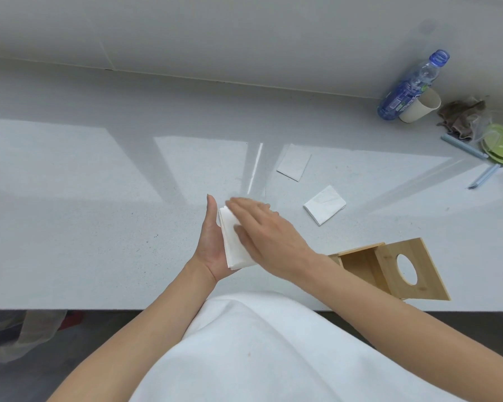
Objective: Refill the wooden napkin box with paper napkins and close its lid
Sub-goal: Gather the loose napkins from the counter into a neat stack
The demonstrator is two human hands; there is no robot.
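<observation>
Fig. Squaring a napkin stack before loading. The left hand (212, 245) lies palm-up over the counter (99, 175), fingers open, cradling a stack of napkins (233, 245). The right hand (269, 236) rests flat on top w/ fingers spread, pressing rather than pinching; it is blurred, so exact finger contact can't be read. Hands are together, the stack sandwiched between them.

Two more folded napkins lie loose on the counter: one (325, 205) just right of the hands, another (294, 162) farther back.

The wooden box (357, 264) stands at the near counter edge, right of the hands and partly behind the right forearm. Its lid (413, 269), w/ an oval slot, is swung open and tilted toward the right. Contents of the box can't be seen.

Technique (judgement): keep the lower palm level, tap the edges flush, and add the loose pieces so the stack goes in as one block. Grip by the sides when carrying it over, approx. aligned w/ the opening, else corners may catch on the box wall. Lid stays open until all napkins are seated.
</observation>
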